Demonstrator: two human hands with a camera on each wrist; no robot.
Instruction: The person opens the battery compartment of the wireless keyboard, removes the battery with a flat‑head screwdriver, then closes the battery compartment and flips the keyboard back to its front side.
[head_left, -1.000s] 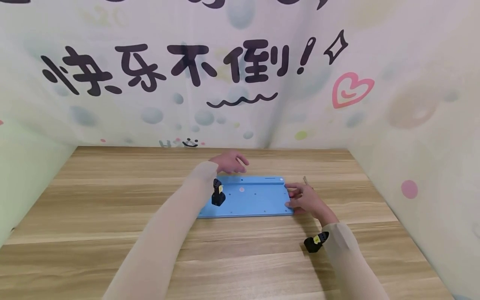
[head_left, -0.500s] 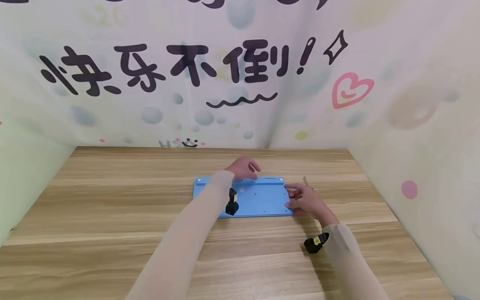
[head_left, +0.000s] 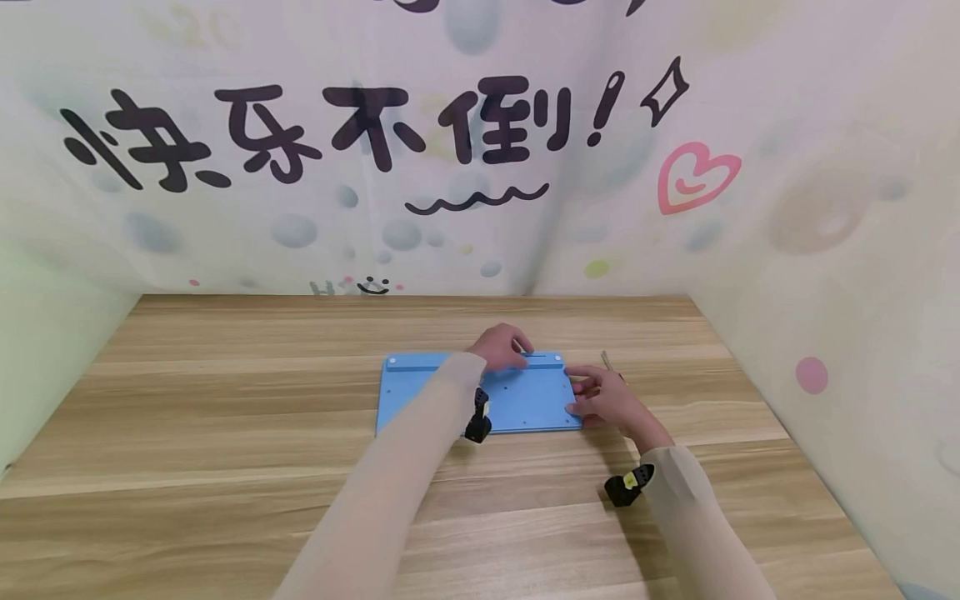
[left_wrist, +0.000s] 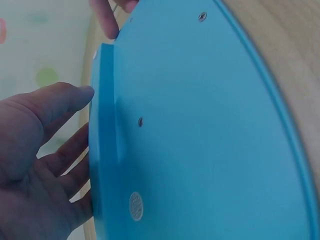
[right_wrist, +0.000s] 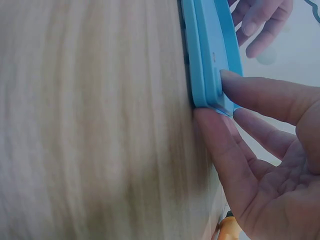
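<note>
Black Chinese characters and a pink heart mark a pale backdrop behind a wood-grain table, where a person works with both bare hands on a blue panel. The panel lies flat near the middle of the table, a raised ridge along its far side and small screws set in its face. The left arm, in a light sleeve, reaches diagonally across the panel, and the left hand hangs at the ridge, wrist bent over it. Its fingers are spread apart and loosely bent, the thumb held away from them; whether the tips touch the ridge cannot be told. The right arm angles in from the near right, and the right hand pinches the panel's right end, thumb on the upper face, index finger against the end's lower edge, the other fingers fanned behind. Black wrist cameras sit at both cuffs. Just beyond the right hand a slim metal rod shows, while the right wrist view catches an orange handle, largely hidden.
</note>
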